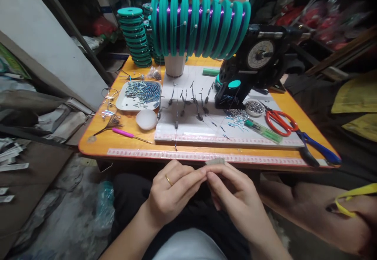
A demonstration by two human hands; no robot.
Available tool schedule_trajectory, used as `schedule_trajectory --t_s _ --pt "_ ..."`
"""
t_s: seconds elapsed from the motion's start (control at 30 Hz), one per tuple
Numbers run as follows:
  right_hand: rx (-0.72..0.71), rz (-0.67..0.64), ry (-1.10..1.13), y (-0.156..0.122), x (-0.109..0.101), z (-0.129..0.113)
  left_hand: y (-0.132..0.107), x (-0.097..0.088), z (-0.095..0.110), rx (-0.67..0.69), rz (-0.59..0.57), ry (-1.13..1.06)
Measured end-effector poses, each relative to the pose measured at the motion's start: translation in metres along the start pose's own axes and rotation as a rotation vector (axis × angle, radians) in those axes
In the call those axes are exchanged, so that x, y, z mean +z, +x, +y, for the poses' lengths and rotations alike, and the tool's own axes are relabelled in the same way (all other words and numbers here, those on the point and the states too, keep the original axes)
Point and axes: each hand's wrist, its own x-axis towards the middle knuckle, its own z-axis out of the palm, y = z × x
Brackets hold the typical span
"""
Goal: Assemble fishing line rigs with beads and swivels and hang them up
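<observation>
My left hand (173,189) and my right hand (237,187) meet at the fingertips, just off the front edge of the table. Both are closed in a pinch; what lies between the fingers is too small to make out. A gold ring sits on a left finger. Behind my right index finger shows a greyish piece (216,161), partly hidden. Beyond my hands, a printed measuring strip (188,156) runs along the table edge. Several dark weighted rigs (199,112) lie on a white board (165,134), with thin lines coming toward me.
Teal foam spools (203,26) fill a black winder with a dial (260,54). Left are a tray (119,105) of small tubes, a white bowl (146,119) and a pink-handled hook (123,133). Right are red-handled scissors (281,122), blue-handled pliers (319,148) and another person's bare limb (306,209).
</observation>
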Motion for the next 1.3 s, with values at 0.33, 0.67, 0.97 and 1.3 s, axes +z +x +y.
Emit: schedule_trajectory --t_s 0.33,0.67,0.97,1.3 --pt "-0.104 0.189 0.408 0.016 0.034 0.008 0.005 0.004 0.012 -0.591 0.208 -0.446" --pt "-0.330 0.294 0.153 0.014 0.026 0.007 0.004 0.002 0.012 -0.621 0.145 -0.395" --pt "-0.342 0.314 0.007 0.014 0.022 0.000 -0.001 0.007 0.010 -0.656 0.155 -0.440" --pt "0.105 0.179 0.778 0.019 0.038 0.007 0.006 0.007 0.015 -0.628 0.176 -0.381"
